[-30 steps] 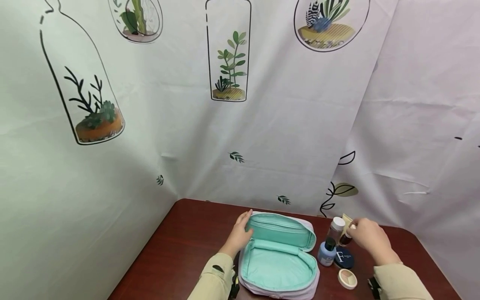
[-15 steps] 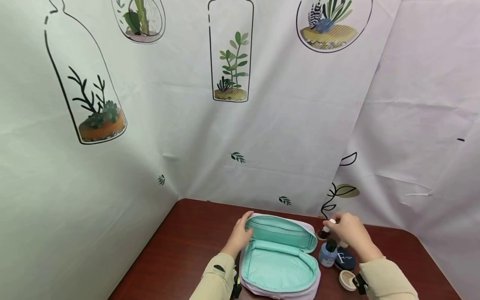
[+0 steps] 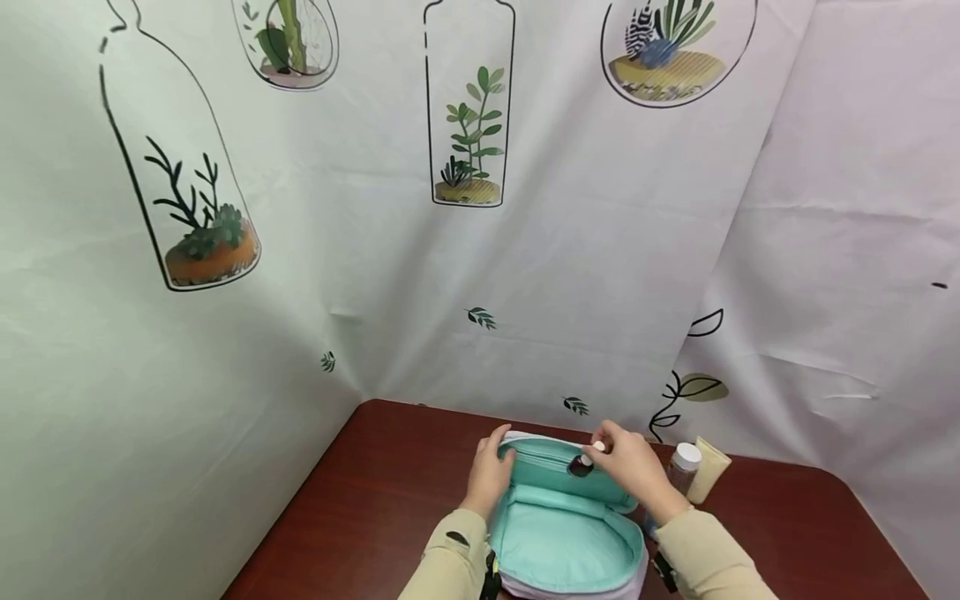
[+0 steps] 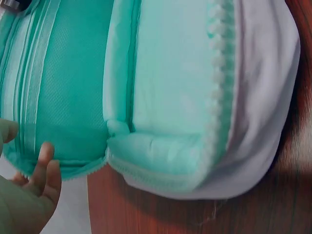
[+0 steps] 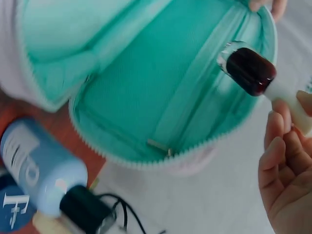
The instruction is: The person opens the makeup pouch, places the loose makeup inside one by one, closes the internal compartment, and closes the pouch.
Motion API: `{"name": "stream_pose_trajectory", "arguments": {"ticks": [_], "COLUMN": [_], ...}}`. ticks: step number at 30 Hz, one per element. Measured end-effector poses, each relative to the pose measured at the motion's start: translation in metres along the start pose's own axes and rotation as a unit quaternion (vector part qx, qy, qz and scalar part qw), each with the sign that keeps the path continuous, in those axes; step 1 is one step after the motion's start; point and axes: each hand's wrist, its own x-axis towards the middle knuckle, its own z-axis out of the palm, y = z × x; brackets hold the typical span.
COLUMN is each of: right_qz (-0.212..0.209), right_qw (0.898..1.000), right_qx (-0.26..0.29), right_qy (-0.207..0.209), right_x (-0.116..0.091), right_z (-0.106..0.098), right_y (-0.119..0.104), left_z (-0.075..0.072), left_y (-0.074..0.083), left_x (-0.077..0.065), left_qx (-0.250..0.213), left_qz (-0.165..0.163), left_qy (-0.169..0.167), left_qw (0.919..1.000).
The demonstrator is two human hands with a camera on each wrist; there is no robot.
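Observation:
A cosmetic bag (image 3: 643, 575) with a mint lining lies unzipped on the table, its lid raised at the back. My left hand (image 3: 489, 477) holds the lid's left edge, thumb on the inner side; in the left wrist view some fingers (image 4: 52, 178) show at that edge. My right hand (image 3: 636, 468) pinches the white cap of a small nail polish bottle (image 5: 251, 71) filled with dark red. The bottle hangs tilted in front of the lid's lining, glass end toward the bag. Nothing is seen inside the main compartment.
Right of the bag stand a clear bottle (image 3: 684, 468) with a white cap and a cream tube (image 3: 708, 471). A blue bottle (image 5: 41, 163) with a black cap and a dark blue compact (image 5: 14, 204) are beside them. A printed cloth (image 3: 600, 292) hangs behind the table (image 3: 337, 517).
My right hand has carried the nail polish bottle left, from among the cosmetics to over the bag's lid. The left hand keeps its hold on the lid.

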Motion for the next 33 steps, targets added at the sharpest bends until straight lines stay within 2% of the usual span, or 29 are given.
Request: {"name": "stream_pose_trajectory", "arguments": {"ticks": [4, 10, 20, 27, 33], "right_qz": [-0.014, -0.028, -0.066, -0.067, -0.076], "right_qw": [0.999, 0.998, 0.994, 0.994, 0.989], "right_qx": [0.019, 0.032, -0.001, -0.002, -0.029], "right_qy": [0.025, 0.048, 0.089, 0.084, 0.125], "right_x": [0.004, 0.007, 0.010, 0.008, 0.010], "right_z": [0.017, 0.035, 0.054, 0.067, 0.073], "right_y": [-0.009, -0.019, -0.021, -0.020, -0.019], "left_z": [0.005, 0.009, 0.008, 0.006, 0.003], "left_y": [0.004, 0.005, 0.001, 0.003, 0.004], "left_x": [-0.001, 0.001, 0.007, 0.006, 0.007], "left_qx": [0.019, 0.053, 0.071, 0.070, 0.054], "left_qz": [-0.019, -0.014, -0.012, -0.017, -0.019], "left_qy": [0.029, 0.055, 0.039, 0.033, 0.025], "left_qw": [0.9992, 0.9970, 0.9967, 0.9969, 0.9981]}}
